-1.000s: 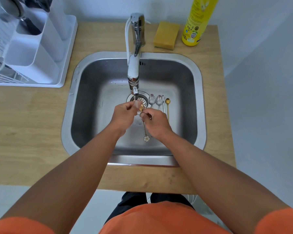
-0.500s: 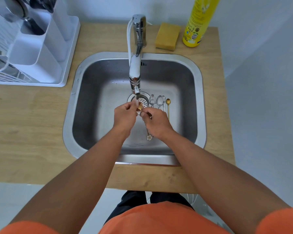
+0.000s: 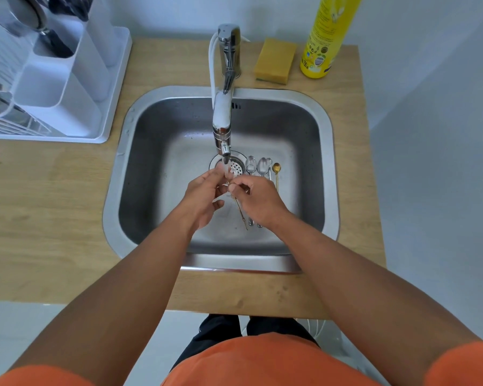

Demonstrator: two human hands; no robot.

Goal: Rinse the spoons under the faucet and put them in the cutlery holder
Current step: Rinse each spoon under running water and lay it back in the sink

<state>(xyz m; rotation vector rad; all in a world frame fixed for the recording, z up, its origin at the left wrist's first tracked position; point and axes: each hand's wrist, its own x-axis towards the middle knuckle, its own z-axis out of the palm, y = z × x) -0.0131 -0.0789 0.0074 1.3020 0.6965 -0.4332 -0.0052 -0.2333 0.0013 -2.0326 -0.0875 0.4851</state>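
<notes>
Gold and thin, the spoon (image 3: 239,208) we are rinsing looks light and stiff, and with water running over it we judge it slippery; the slim handle is the sensible place to hold, pinched firmly near the bowl end so the bowl stays under the stream. Our right hand (image 3: 258,201) pinches that handle between thumb and fingertips, the shaft slanting down and toward us below the hand. Our left hand (image 3: 204,196) sits just beside it with fingers curled around the bowl end, directly beneath the faucet (image 3: 224,107) spout; the bowl itself is hidden between the fingers, so we cannot tell how tightly the left hand grips it. The spoon therefore lies between both hands, above the sink (image 3: 328,151) floor, near the drain.

Four more spoons (image 3: 260,167) lie side by side on the sink bottom, just right of the drain and partly under our right hand. The white cutlery holder (image 3: 64,87) stands on the counter (image 3: 45,213) well apart to the left, so we expect a long carry with wet fingers.
</notes>
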